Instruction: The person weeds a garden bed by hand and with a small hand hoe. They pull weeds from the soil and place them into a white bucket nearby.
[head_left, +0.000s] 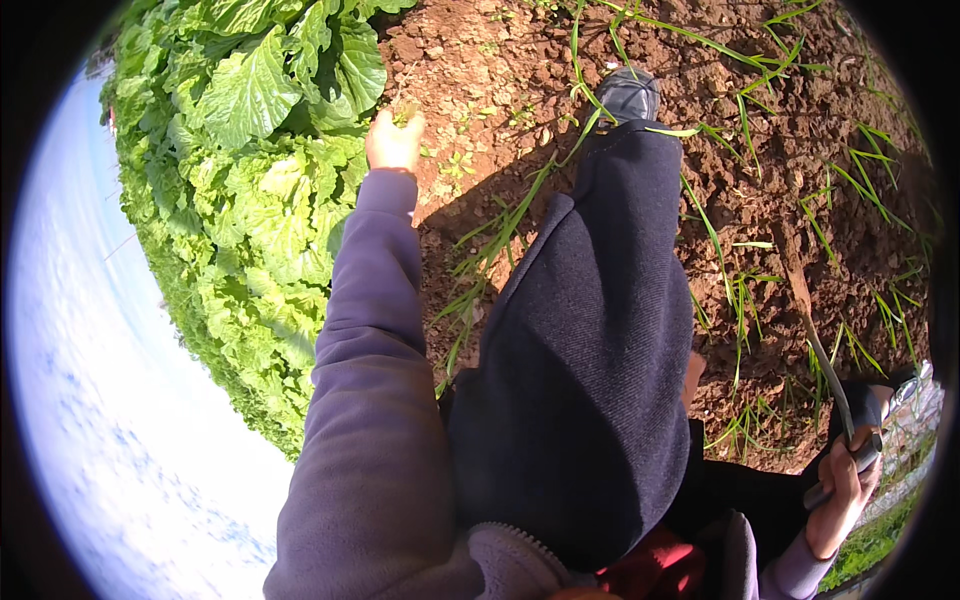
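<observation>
My left hand reaches out over the soil beside the leafy greens. Its fingers are closed on a small green weed; the sunlight there is very bright. Low at the right, my right hand grips the dark handle of a metal hand tool. The tool's narrow, curved metal part points away from me, and its brown, soil-coloured end lies over or against the ground.
Rows of broad-leaved greens grow along the left. Reddish, clumpy soil bears grass blades and small weeds. My dark trouser leg and dark shoe are in the middle. Pale sheeting shows at the right edge.
</observation>
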